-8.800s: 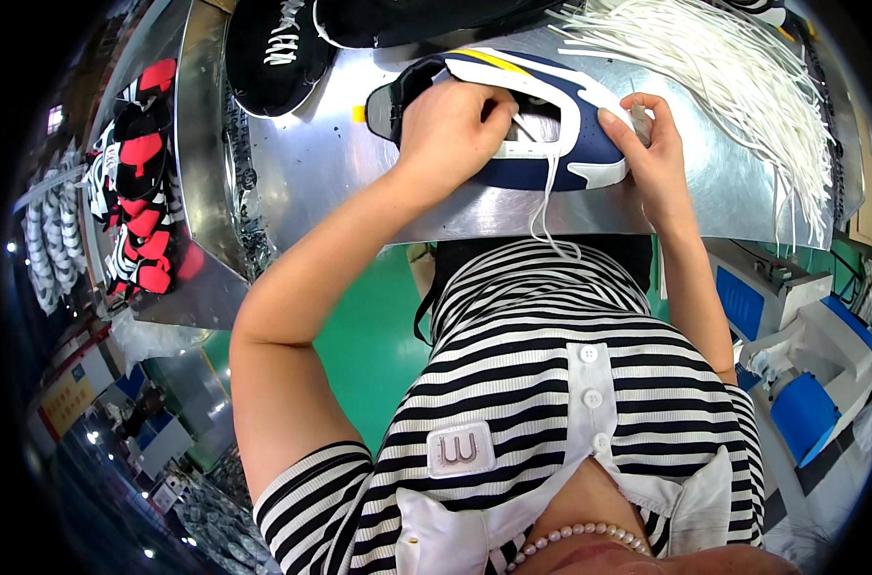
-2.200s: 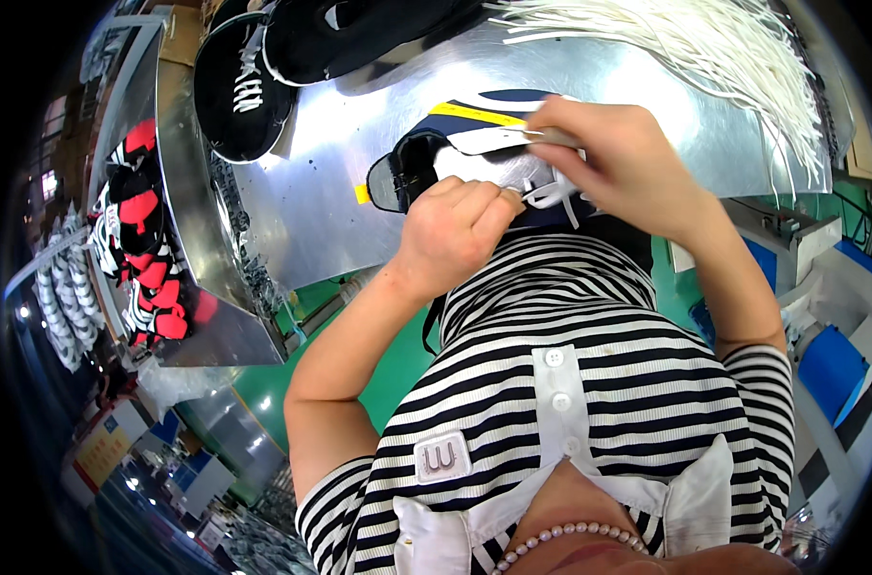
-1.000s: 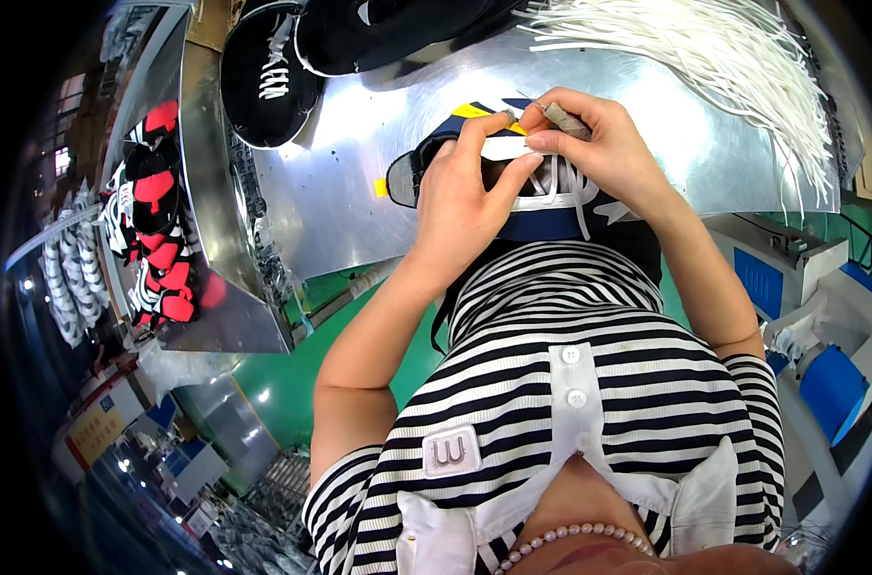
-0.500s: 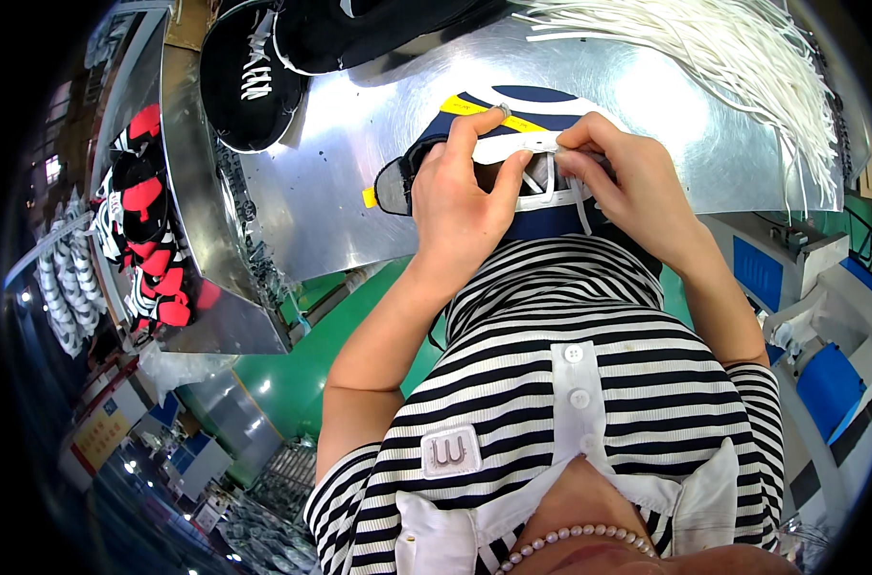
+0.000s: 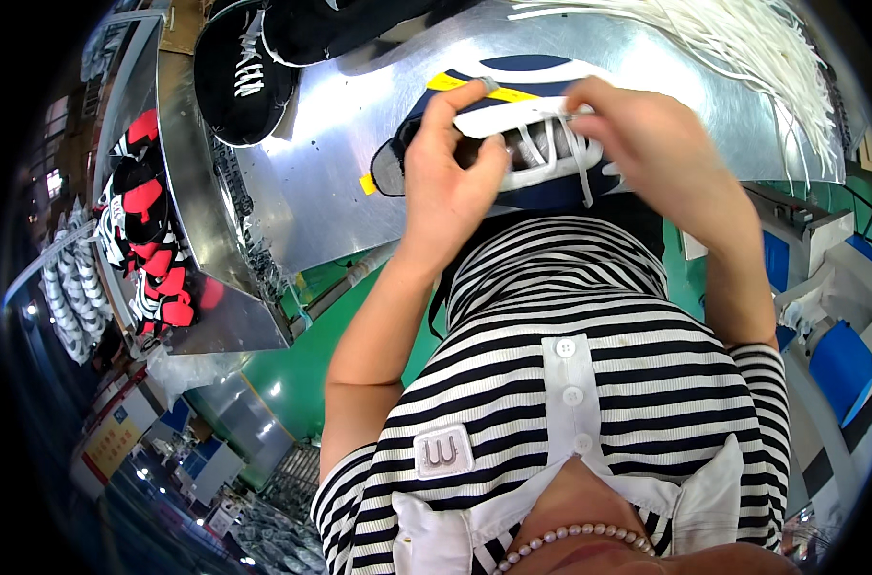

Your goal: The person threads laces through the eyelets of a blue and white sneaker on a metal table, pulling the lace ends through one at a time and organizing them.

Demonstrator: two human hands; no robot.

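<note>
A navy shoe upper (image 5: 524, 65) with white eyelet strips and a yellow band lies on the metal table in front of me, its opening toward the left. My left hand (image 5: 445, 182) grips it at the opening, thumb inside and fingers over the far white strip. A white shoelace (image 5: 586, 182) crosses between the two strips through some of the eyelets, and a loose end hangs over the near side. My right hand (image 5: 651, 144), somewhat blurred, pinches the lace at the right part of the far strip; its fingertips partly hide the eyelets there.
A large bundle of white laces (image 5: 743, 57) covers the table's far right. Black laced uppers (image 5: 244, 81) lie at the far left of the metal table (image 5: 311, 206). Beyond its left edge, red, black and white shoe parts (image 5: 153, 230) are piled up.
The shoe upper and both hands have shifted slightly away from me. My right hand has turned and moved a little outward, showing more of the lacing and the hanging lace end.
</note>
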